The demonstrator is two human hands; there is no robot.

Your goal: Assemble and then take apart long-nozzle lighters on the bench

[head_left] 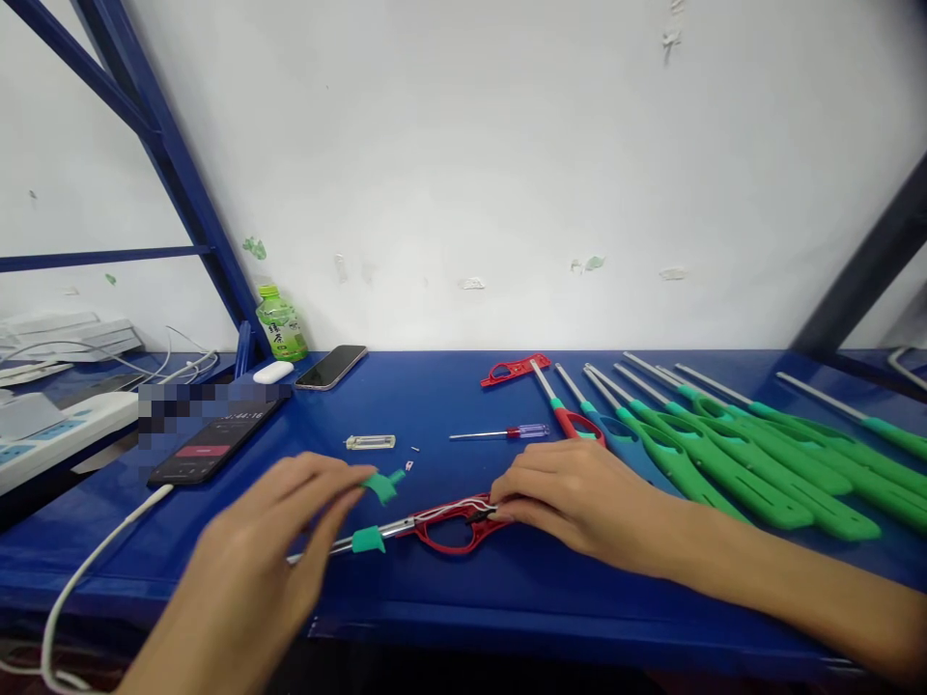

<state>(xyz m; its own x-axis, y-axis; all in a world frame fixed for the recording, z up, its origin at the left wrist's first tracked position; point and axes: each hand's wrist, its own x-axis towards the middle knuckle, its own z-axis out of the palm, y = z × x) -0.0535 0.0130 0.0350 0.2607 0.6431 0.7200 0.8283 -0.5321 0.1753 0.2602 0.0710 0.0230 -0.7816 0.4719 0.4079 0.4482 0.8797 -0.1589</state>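
**Opened red lighter lies crosswise between our two hands**

We see the red long-neck lighter (435, 526) lying low in the frame's centre on the blue table (435, 396), its long axis running left to right, metal tube toward the left. Our right hand (572, 497) presses narrowed fingertips on the open handle end, pinning loose white wires there. Our left hand (290, 521) sits at the tube end, pinching a small green plastic piece (382, 486) just above the lighter's green collar (368, 541). Each hand covers its own end.
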